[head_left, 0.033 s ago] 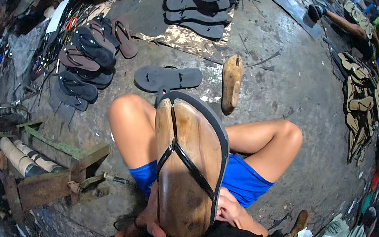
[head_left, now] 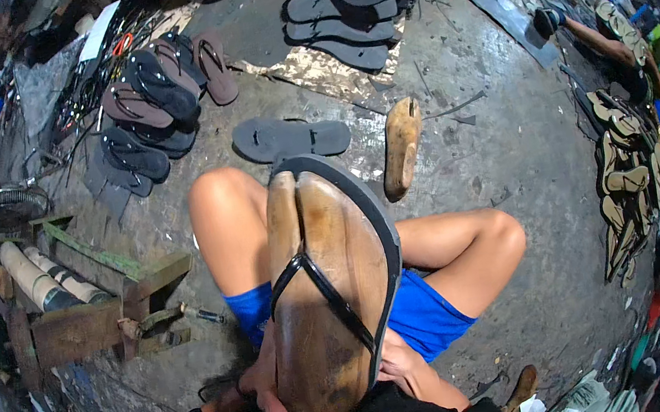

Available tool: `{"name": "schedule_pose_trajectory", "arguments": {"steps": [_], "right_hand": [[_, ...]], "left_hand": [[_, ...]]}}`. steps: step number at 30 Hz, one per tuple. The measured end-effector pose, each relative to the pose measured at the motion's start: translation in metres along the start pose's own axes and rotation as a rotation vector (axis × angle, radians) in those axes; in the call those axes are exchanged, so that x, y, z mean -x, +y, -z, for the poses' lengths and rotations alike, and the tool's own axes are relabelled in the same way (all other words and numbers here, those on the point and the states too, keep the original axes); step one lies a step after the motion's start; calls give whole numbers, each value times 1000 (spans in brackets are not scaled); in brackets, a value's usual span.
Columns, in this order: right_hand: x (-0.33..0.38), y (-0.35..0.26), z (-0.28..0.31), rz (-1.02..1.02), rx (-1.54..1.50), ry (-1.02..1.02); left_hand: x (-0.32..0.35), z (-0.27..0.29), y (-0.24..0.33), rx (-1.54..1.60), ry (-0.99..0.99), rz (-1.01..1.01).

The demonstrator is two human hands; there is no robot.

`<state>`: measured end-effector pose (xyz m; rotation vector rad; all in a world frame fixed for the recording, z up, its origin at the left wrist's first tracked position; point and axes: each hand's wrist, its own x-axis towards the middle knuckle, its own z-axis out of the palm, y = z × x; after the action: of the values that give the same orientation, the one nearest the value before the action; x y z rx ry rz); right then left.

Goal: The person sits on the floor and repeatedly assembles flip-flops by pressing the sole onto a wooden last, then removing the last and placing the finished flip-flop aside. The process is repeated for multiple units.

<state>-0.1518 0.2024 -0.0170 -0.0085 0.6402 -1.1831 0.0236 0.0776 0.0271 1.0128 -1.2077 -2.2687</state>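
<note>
Close in front of me, a wooden shoe last (head_left: pixel 311 356) with a split toe sits on a dark flip-flop (head_left: pixel 391 261), toe end pointing away. A glossy black strap runs through the split and over the last in a V. My left hand (head_left: pixel 266 389) is closed on the last's left side near the heel, most of its fingers hidden underneath. My right hand (head_left: pixel 403 364) is closed at the flip-flop's right edge, by the strap's lower end, with its fingertips partly hidden. Beyond the toe, a loose grey sole (head_left: pixel 276 138) with slots lies on the floor.
Another wooden last (head_left: pixel 402 151) lies ahead to the right. Finished flip-flops (head_left: pixel 160 86) are piled at the far left, dark soles (head_left: pixel 343 18) at the back. A wooden bench (head_left: pixel 77 328) stands left. Tan flip-flops (head_left: pixel 623 151) lie at the right, near another person's arm (head_left: pixel 601 38).
The last and flip-flop have tilted slightly, with the toe end shifting a little. Both hands keep their places.
</note>
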Motion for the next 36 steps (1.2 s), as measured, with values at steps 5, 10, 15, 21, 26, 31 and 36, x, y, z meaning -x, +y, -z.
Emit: {"name": "schedule_pose_trajectory", "arguments": {"steps": [5, 10, 15, 21, 26, 31, 36], "right_hand": [[-37, -58, -48, 437, 213, -70], [-38, -90, -63, 795, 1400, 229], [-33, -90, -62, 625, 1305, 149], [-28, -77, -33, 383, 104, 152], [-7, -65, -39, 548, -251, 227], [23, -59, -68, 582, -316, 446], [39, -63, -76, 482, -324, 531]], "left_hand": [[-46, -16, 27, 36, 101, -296], [-94, -32, 56, 25, 279, -470], [-87, -35, 57, -173, 242, -446], [-86, -29, 74, -1120, 119, -592], [-75, -24, 66, -764, -13, -276], [-52, -45, 30, -435, -299, 16], [-29, -48, 14, -289, -288, 120]]}}
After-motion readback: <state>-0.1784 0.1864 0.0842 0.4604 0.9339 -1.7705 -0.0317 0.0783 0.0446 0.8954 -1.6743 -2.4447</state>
